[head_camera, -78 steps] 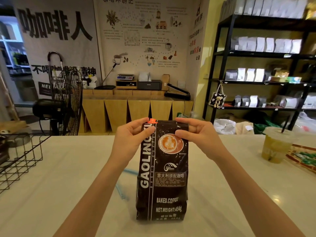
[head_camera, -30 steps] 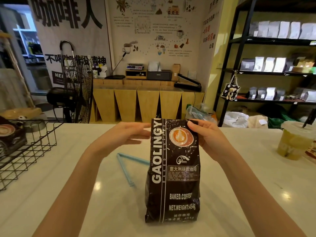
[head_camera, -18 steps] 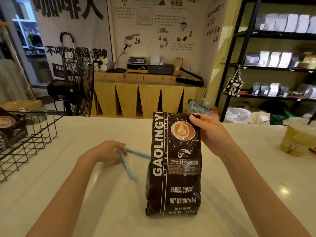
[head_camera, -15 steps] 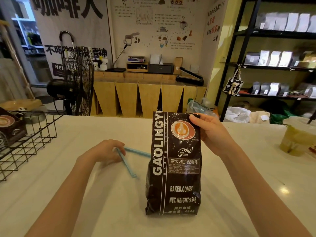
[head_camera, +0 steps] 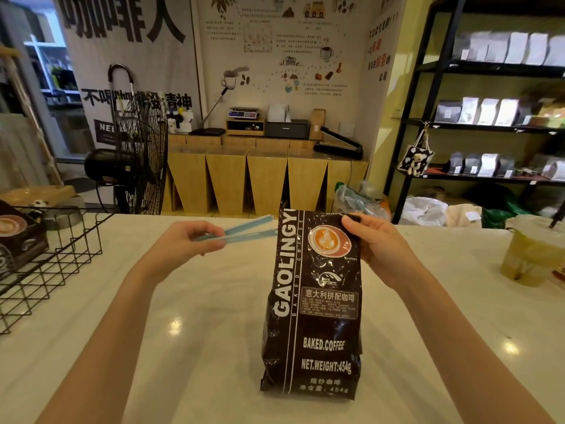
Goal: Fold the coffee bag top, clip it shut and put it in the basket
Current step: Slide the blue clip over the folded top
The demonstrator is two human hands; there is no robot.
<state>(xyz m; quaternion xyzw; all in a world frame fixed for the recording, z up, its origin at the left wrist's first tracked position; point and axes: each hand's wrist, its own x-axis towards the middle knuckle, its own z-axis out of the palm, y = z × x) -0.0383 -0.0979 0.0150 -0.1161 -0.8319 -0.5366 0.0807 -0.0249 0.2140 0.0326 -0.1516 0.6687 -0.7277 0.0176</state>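
The right hand [head_camera: 382,249] pinches the folded top of the upright bag [head_camera: 315,304]. The left hand [head_camera: 186,243] grips the blue clip [head_camera: 244,232] (its arms parted), just left of the bag's top.

Coffee bag [head_camera: 312,304]: glossy dark brown-black, white lettering, one white vertical stripe, an orange-and-cream latte-art roundel near the top. Bag clip [head_camera: 244,231]: light blue, plain. Wire basket [head_camera: 52,270]: black open grid. Countertop [head_camera: 195,347]: cream-white, unpatterned. Iced drink cup [head_camera: 533,255]: clear, holding yellow-green liquid.
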